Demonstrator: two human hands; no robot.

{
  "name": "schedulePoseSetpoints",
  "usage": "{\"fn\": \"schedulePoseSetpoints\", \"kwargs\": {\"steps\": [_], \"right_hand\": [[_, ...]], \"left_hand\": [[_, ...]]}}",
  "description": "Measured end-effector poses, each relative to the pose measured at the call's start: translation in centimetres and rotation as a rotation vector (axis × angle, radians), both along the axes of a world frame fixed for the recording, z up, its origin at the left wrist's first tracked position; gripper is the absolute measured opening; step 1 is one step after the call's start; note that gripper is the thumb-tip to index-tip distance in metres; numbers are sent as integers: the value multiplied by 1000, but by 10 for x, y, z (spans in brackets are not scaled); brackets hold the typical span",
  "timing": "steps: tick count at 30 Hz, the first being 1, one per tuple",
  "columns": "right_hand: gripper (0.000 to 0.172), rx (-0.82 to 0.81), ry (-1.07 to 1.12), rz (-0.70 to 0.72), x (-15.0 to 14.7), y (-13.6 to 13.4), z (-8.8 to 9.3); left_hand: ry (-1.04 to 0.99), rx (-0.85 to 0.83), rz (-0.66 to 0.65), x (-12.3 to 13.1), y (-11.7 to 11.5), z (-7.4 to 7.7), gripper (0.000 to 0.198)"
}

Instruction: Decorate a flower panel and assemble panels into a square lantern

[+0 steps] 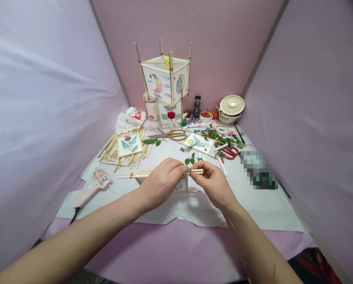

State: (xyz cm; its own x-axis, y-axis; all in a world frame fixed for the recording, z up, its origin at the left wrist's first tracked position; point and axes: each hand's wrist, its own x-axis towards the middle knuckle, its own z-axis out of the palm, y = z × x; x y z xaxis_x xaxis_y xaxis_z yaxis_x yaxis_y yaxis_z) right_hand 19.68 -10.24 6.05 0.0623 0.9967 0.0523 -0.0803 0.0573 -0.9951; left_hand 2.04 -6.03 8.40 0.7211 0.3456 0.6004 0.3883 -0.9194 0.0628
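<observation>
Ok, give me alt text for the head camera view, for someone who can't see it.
A left hand and a right hand pinch the end of a bundle of wooden sticks above a white sheet. A pink glue gun lies to the left; a paper lantern stands behind, with scissors nearby.

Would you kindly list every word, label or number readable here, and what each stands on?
Nothing reads clearly.
Red mark on the white cup: too small to read.
Red print on the plastic bag: blurred.
Markings on the bowl: too small.
Pixelated object at the right: unreadable.
Held bamboo sticks: blank.
</observation>
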Motion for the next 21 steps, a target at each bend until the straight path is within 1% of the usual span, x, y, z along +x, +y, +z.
{"fn": "schedulePoseSetpoints", "kwargs": {"steps": [4,7,11,13,15,18,20,21], "right_hand": [[19,-8,20,-11,3,0,-2],[18,-34,31,-37,5,0,-5],[19,-111,165,57,5,0,-10],[22,-96,199,66,4,0,-13],[22,-48,186,24,2,0,-17],[21,12,171,-67,2,1,-21],[21,40,175,-128,5,3,-24],[21,54,178,-157,7,4,-25]], "left_hand": [[24,4,-2,-4,2,-1,16],[56,57,-23,-6,2,1,19],[82,185,-63,-6,4,2,20],[85,227,-71,-4,7,0,19],[89,227,-67,-4,9,-1,19],[48,196,17,-9,9,1,25],[-64,179,130,-17,5,1,33],[-159,175,196,-21,3,0,35]]}}
